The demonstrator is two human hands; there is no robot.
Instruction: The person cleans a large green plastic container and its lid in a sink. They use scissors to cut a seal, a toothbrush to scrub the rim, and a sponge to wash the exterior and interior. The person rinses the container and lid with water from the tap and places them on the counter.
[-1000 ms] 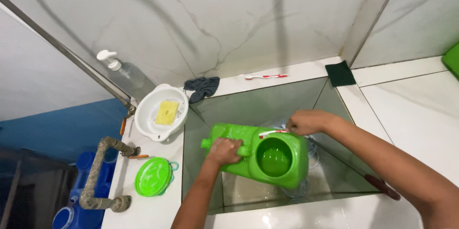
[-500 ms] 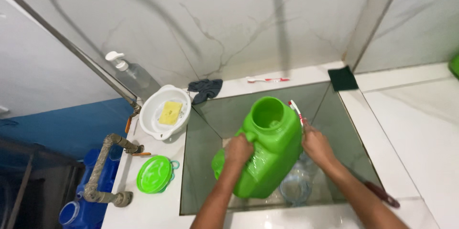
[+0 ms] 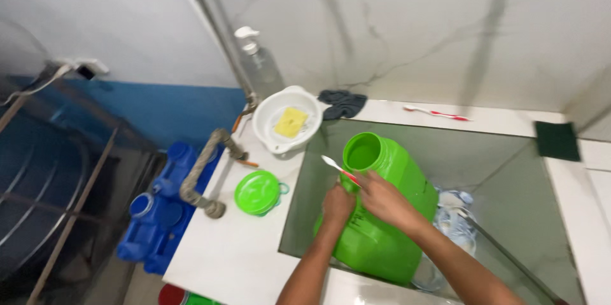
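A big green plastic jug (image 3: 388, 216) stands tilted in the sink (image 3: 503, 158), its wide open mouth facing up and left. My left hand (image 3: 337, 204) grips the jug by its left side, near the neck. My right hand (image 3: 382, 197) rests over the jug's shoulder and holds a red and white toothbrush (image 3: 336, 167), whose bristle end points up and left beside the jug's mouth. The jug's green lid (image 3: 258, 192) lies on the white counter left of the sink.
A white bowl (image 3: 286, 123) with a yellow sponge sits at the sink's back left corner, beside a clear pump bottle (image 3: 261, 66) and a dark cloth (image 3: 342, 102). Another toothbrush (image 3: 436, 113) and a dark green scouring pad (image 3: 557, 141) lie on the back ledge. A wrapped tap (image 3: 207, 168) overhangs blue containers.
The jug went from lying on its side to standing tilted with its mouth up. My right hand moved onto its shoulder with the toothbrush. The view shifted left.
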